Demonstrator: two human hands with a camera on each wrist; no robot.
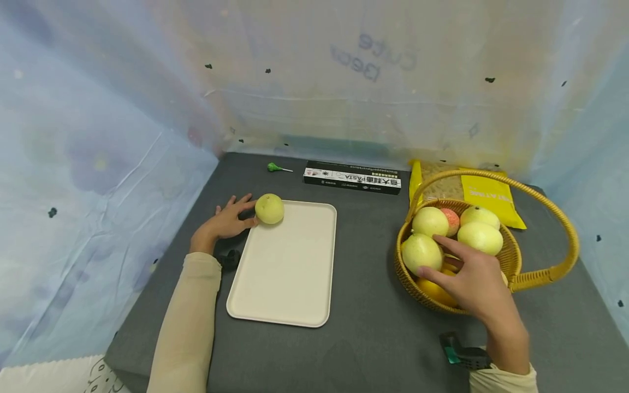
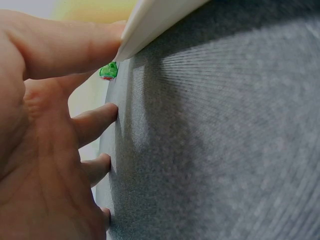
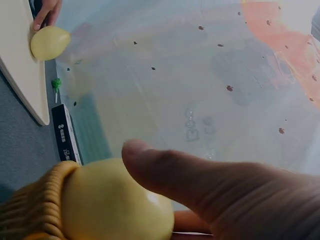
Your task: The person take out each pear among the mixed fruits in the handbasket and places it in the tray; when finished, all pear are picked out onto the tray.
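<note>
A round yellow-green pear [image 1: 270,209] sits at the far left corner of a cream tray [image 1: 285,267]. My left hand [image 1: 228,219] is beside that corner, its thumb on the tray's rim and its other fingers spread straight toward the dark tabletop in the left wrist view. On the right, a woven basket [image 1: 407,281] holds several yellow-green pears, a reddish fruit [image 1: 450,221] and orange-yellow fruit [image 1: 436,293]. My right hand [image 1: 474,278] reaches into it and grips the front-left pear [image 1: 421,254] between thumb and fingers; some fingertips are hidden behind the fruit.
The basket's tall handle [image 1: 565,229] arches over its right side. Behind the basket lies a yellow pasta bag [image 1: 486,194]. A black pasta box [image 1: 352,177] and a green-wrapped lollipop [image 1: 274,167] lie along the back. Patterned curtains [image 1: 314,82] enclose the table.
</note>
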